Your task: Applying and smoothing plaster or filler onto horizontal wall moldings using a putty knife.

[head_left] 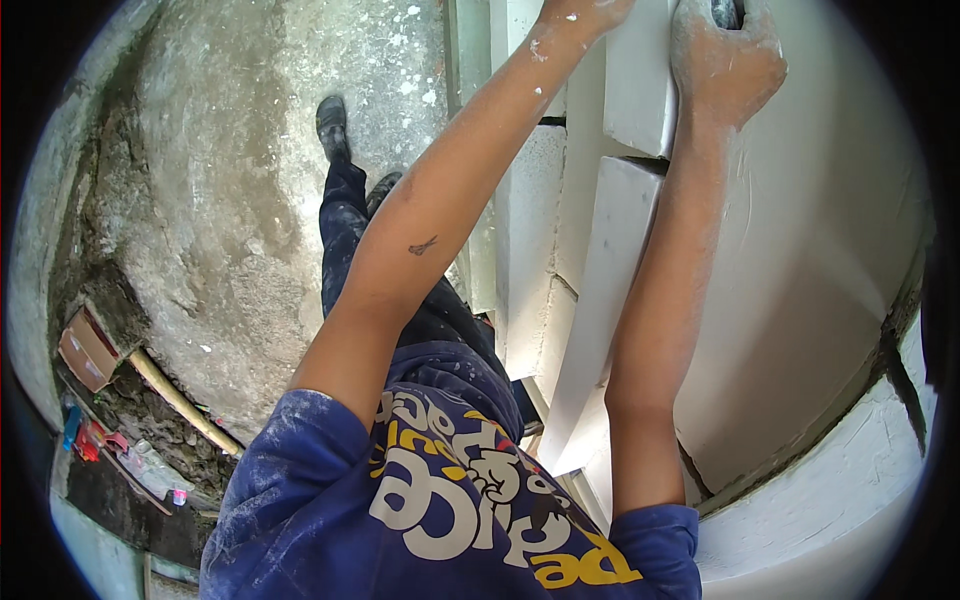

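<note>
1. Left hand (590,12): raised to the upper frame edge against the white moulding block (640,85); fingers cut off, so its grip cannot be told
2. Right hand (725,60): plaster-dusted, fingers curled closed around a dark tool (726,10) at the block's top right
3. White moulding block: projects from the white wall (800,260), above a second sloping white piece (605,290)
4. Concrete floor (230,180): below, with a wooden stick (180,400) lying at the left

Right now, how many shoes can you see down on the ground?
2. One dark shoe stands on the grey concrete floor, farther from the white wall. The other shoe sits just nearer it, partly hidden behind the left forearm.
</note>
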Tool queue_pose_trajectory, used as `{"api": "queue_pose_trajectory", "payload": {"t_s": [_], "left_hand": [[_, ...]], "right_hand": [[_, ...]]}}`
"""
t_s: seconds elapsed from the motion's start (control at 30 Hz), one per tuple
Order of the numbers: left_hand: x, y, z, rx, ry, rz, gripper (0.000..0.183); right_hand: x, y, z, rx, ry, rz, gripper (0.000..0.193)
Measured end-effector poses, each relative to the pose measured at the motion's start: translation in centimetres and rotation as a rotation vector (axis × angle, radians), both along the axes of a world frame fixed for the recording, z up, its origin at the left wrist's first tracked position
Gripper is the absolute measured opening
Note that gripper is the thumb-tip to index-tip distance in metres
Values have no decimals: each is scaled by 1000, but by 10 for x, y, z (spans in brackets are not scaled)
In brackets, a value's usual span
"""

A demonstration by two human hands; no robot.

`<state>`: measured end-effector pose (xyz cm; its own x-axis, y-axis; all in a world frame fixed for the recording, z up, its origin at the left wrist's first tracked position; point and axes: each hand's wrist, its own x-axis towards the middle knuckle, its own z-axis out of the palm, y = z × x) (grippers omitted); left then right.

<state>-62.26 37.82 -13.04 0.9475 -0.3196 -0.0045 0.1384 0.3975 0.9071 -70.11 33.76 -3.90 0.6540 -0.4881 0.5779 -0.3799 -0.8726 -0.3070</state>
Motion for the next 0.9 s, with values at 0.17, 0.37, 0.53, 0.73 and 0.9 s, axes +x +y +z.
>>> {"api": "queue_pose_trajectory", "payload": {"t_s": [0.17, 0.37, 0.53, 0.73, 0.9], "left_hand": [[-100, 49, 8, -51, -264, -19, 56], [-209, 105, -1, 79, -364, -354, 70], [-161, 72, 5, 109, -350, -263, 67], [68, -31, -38, 494, -777, 175, 54], [-3, -35, -15, 91, -365, -72, 56]], "right_hand": [[-3, -7, -1, 28, -58, 26, 39], [-13, -10, -2, 290, -233, 28, 35], [-18, -1, 4, 581, -440, 182, 26], [-11, 8, 1, 576, -373, 200, 27], [-25, -24, 2, 500, -326, 144, 28]]}}
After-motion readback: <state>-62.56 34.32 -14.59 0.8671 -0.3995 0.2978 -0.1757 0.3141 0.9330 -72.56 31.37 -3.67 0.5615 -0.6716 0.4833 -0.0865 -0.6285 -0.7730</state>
